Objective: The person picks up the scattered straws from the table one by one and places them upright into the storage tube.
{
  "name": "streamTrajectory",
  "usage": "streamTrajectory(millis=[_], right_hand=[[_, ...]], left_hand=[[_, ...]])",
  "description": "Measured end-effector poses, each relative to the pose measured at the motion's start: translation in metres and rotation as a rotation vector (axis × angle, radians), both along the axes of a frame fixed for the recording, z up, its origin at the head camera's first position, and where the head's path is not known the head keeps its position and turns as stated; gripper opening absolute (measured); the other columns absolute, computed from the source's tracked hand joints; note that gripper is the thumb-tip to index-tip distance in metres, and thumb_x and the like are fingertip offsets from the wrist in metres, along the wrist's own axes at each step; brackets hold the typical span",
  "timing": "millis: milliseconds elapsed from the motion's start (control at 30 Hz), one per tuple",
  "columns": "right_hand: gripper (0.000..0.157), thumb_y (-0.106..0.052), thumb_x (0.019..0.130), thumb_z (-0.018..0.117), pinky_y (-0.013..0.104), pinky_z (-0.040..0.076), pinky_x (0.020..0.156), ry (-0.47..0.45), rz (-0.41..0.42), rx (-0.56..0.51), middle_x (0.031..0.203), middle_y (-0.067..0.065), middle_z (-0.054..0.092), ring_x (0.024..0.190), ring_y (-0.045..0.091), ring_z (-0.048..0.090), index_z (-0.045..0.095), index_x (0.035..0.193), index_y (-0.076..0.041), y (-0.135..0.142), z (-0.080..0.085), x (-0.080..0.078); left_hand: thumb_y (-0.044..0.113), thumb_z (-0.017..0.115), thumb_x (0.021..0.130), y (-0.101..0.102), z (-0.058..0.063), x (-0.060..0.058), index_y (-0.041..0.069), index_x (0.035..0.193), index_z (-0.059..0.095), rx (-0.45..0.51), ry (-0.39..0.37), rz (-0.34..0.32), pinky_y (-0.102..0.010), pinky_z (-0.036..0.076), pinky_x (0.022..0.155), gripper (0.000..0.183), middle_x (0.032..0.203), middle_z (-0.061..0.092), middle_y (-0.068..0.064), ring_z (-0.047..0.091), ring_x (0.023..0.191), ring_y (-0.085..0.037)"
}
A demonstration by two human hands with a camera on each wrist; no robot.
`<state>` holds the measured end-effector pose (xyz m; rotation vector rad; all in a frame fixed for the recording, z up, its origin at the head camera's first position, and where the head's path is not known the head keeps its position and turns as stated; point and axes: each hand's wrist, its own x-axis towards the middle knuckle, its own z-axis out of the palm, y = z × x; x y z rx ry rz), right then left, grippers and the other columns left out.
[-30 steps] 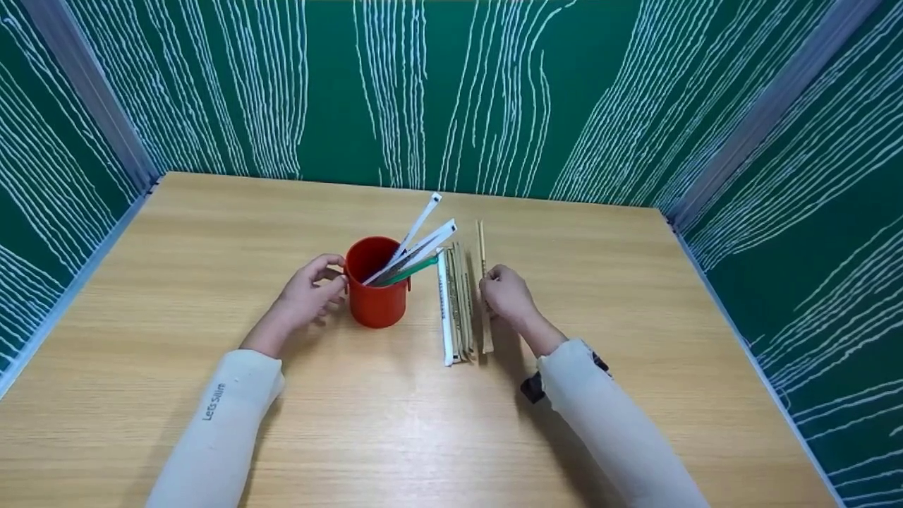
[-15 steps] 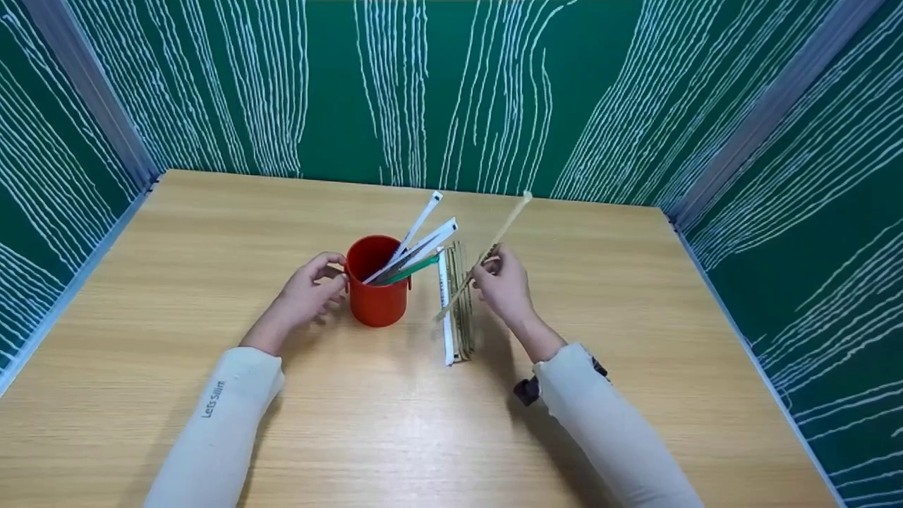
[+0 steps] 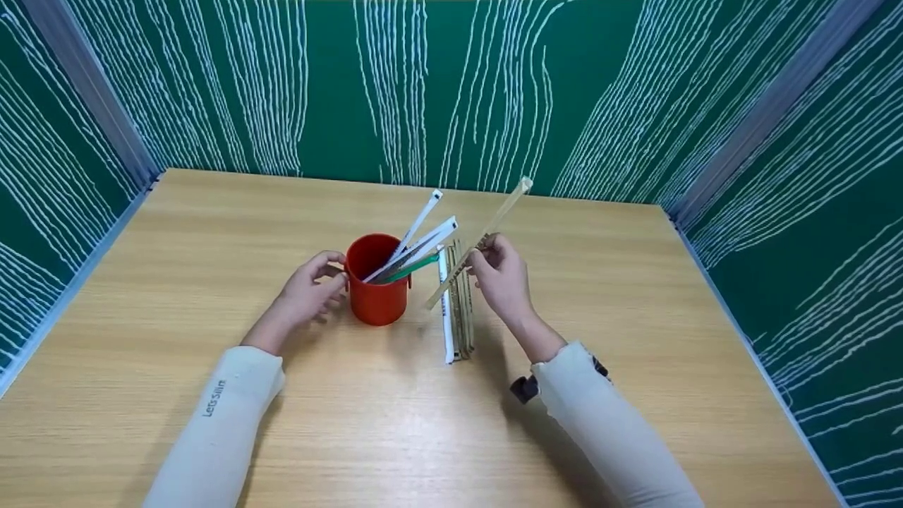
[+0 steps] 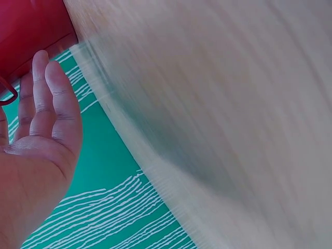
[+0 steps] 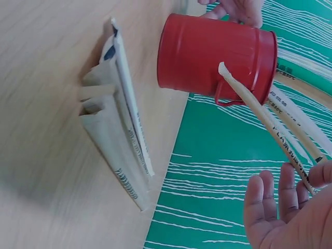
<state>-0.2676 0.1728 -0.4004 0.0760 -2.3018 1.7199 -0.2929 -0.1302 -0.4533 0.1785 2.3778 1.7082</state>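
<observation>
My right hand (image 3: 506, 282) pinches a brown paper-wrapped straw (image 3: 504, 213) between thumb and fingers. It slants above the wrapped straws (image 3: 463, 303) lying side by side on the table, one white and several brown. Left of them stands a red cup (image 3: 378, 307) with small wire handles, upright. Several white-wrapped straws (image 3: 427, 236) and a green one (image 3: 417, 269) lean out over its right rim. At the cup's left side, my left hand (image 3: 305, 293) holds it by the rim with thumb and forefinger. The other fingers (image 4: 66, 104) reach loosely below, beside the cup.
The wooden table (image 3: 338, 437) ends at a green wall (image 3: 331, 92) with wavy white lines, and similar panels stand on the left and right. A dark wrist device (image 3: 524, 389) shows at the right sleeve.
My right hand has lifted the brown straw off the table, tilted it, and moved it slightly up and leftward towards the cup. My left hand and the cup stay in place.
</observation>
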Motion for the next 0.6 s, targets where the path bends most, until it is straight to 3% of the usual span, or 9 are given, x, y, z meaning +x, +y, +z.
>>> streamTrajectory(millis=[200, 467, 600], right_hand=[[0.006, -0.007, 0.093, 0.056, 0.020, 0.047, 0.051, 0.087, 0.022, 0.015, 0.079, 0.011, 0.064, 0.071, 0.023, 0.061, 0.059, 0.091, -0.003, -0.001, 0.008, 0.004], [0.014, -0.003, 0.094, 0.054, 0.020, 0.050, 0.055, 0.174, 0.064, -0.021, 0.082, 0.007, 0.062, 0.073, 0.012, 0.058, 0.060, 0.101, 0.008, -0.003, 0.021, 0.012], [0.013, -0.005, 0.095, 0.055, 0.025, 0.053, 0.055, 0.263, 0.054, -0.065, 0.084, 0.008, 0.063, 0.074, 0.012, 0.060, 0.061, 0.101, 0.005, -0.007, 0.025, 0.018]], left_hand=[[0.028, 0.052, 0.098, 0.000, 0.002, 0.001, 0.023, 0.124, 0.048, -0.002, 0.000, -0.004, -0.035, 0.052, 0.058, 0.027, 0.114, 0.058, -0.010, 0.063, 0.086, -0.034], [0.028, 0.053, 0.098, 0.001, 0.001, 0.000, 0.022, 0.125, 0.048, -0.005, -0.009, -0.002, -0.035, 0.052, 0.058, 0.027, 0.118, 0.058, -0.011, 0.063, 0.086, -0.032], [0.029, 0.053, 0.098, 0.000, 0.000, 0.000, 0.022, 0.125, 0.048, -0.010, -0.020, -0.003, -0.036, 0.053, 0.060, 0.029, 0.119, 0.057, -0.011, 0.063, 0.087, -0.032]])
